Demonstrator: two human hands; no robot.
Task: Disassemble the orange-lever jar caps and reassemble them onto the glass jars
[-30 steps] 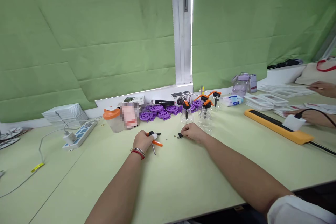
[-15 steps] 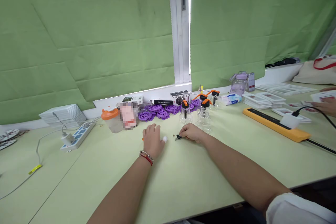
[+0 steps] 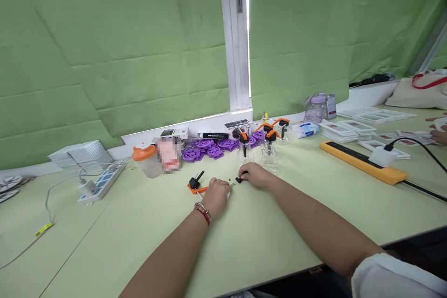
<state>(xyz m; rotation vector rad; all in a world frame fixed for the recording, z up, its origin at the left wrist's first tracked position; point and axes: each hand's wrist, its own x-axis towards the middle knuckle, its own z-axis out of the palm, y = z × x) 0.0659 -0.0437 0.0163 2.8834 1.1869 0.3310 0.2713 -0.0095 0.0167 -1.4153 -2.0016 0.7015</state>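
Since the earlier frame, the left hand (image 3: 215, 197) has moved to the right, away from the orange-and-black part (image 3: 196, 186), which now shows fully open to view on the desk (image 3: 265, 237). The right hand (image 3: 256, 175) stays in almost the same place, near the middle of the frame. The small spring (image 3: 233, 185), which was at the end of the small black piece (image 3: 239, 179), is now apart from it, just beside the left fingertips.

The right grip is together, clamped on the small black piece. For the left grip, the fingers are bent and low over the desk, with something white at the thumb side; I cannot tell if they are closed on the spring. A tiny brown bit (image 3: 229, 179) lies between the two hands. The orange-and-black part lies left of the left hand, with its black stem pointing up and to the right.

Behind the hands, clear bottles (image 3: 269, 154) with orange-and-black tops stand upright, and the purple pieces (image 3: 206, 147) lie in a group to the left of them. Further left is an orange-lidded cup (image 3: 145, 162). At the right side there is a yellow power strip (image 3: 361, 162), and another person's hand (image 3: 440, 136) is at the right edge, near white cards (image 3: 415, 137).
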